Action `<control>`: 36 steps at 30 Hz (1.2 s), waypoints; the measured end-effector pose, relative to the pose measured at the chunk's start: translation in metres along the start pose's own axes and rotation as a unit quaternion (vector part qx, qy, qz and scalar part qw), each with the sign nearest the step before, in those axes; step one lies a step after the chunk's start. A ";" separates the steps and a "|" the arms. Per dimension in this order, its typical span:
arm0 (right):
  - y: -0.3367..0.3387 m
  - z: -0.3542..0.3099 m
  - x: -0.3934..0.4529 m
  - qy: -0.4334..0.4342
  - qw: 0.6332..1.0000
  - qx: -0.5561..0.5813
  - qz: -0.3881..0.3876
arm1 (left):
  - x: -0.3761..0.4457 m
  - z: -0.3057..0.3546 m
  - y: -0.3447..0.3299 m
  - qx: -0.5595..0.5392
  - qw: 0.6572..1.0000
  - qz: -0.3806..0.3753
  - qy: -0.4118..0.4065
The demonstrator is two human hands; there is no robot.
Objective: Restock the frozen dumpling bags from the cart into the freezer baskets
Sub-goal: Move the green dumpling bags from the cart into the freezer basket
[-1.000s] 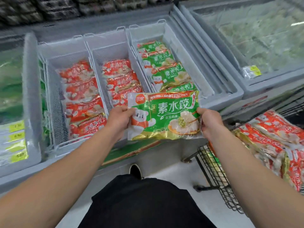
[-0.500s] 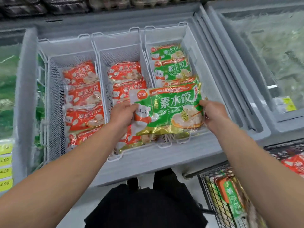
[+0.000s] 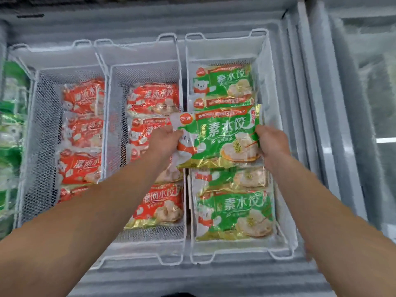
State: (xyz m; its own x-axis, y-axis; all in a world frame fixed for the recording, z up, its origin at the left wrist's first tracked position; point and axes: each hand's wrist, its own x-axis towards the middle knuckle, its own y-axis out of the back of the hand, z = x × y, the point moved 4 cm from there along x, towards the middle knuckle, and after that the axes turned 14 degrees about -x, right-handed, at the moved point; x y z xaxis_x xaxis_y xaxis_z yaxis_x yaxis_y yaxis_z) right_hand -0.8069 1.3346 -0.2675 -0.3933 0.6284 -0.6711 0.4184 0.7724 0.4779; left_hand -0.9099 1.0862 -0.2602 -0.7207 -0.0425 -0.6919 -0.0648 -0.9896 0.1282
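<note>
I hold a green dumpling bag (image 3: 222,136) flat over the right freezer basket (image 3: 265,67). My left hand (image 3: 165,139) grips its left edge and my right hand (image 3: 271,142) grips its right edge. Under and around it in that basket lie several green bags (image 3: 233,215), both behind and in front of the held one. The middle basket (image 3: 141,71) holds several red dumpling bags (image 3: 154,97). The left basket (image 3: 55,73) also holds red bags (image 3: 83,97). The cart is out of view.
The freezer's grey front rim (image 3: 192,277) runs below the baskets. Sliding lid rails (image 3: 304,103) and a glass-topped neighbouring freezer (image 3: 368,82) lie to the right. Green packages (image 3: 10,125) show in the compartment at far left.
Both hands carried the green bag forward from above the cart side to over the right basket. My view has moved in over the freezer, and the cart has dropped out of sight.
</note>
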 end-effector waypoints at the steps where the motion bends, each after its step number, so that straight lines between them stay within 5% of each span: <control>1: 0.001 -0.007 0.015 0.008 1.000 -0.012 -0.003 | 0.012 0.004 -0.013 0.000 1.000 -0.001 0.007; 13: -0.006 -0.039 0.103 0.048 0.978 -0.176 -0.105 | 0.094 0.012 -0.088 0.101 0.993 -0.020 0.062; 16: -0.008 -0.031 0.091 0.080 0.962 -0.244 -0.095 | 0.075 0.020 -0.080 0.172 0.985 -0.028 0.014; 24: -0.011 -0.002 -0.013 0.106 0.953 -0.272 -0.080 | -0.007 0.015 -0.028 0.192 0.974 -0.102 -0.060; 36: -0.018 0.110 -0.226 0.144 0.963 -0.221 0.062 | -0.143 -0.069 0.079 0.230 0.922 -0.268 -0.160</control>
State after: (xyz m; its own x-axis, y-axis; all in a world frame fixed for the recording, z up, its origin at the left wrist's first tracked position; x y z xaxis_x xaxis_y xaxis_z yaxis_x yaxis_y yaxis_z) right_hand -0.6355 1.1682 -0.1868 -0.5999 0.6689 -0.4389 0.1124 0.6136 0.7816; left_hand -0.7642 1.0043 -0.2000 -0.6617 0.5518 -0.5077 -0.7038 -0.6905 0.1668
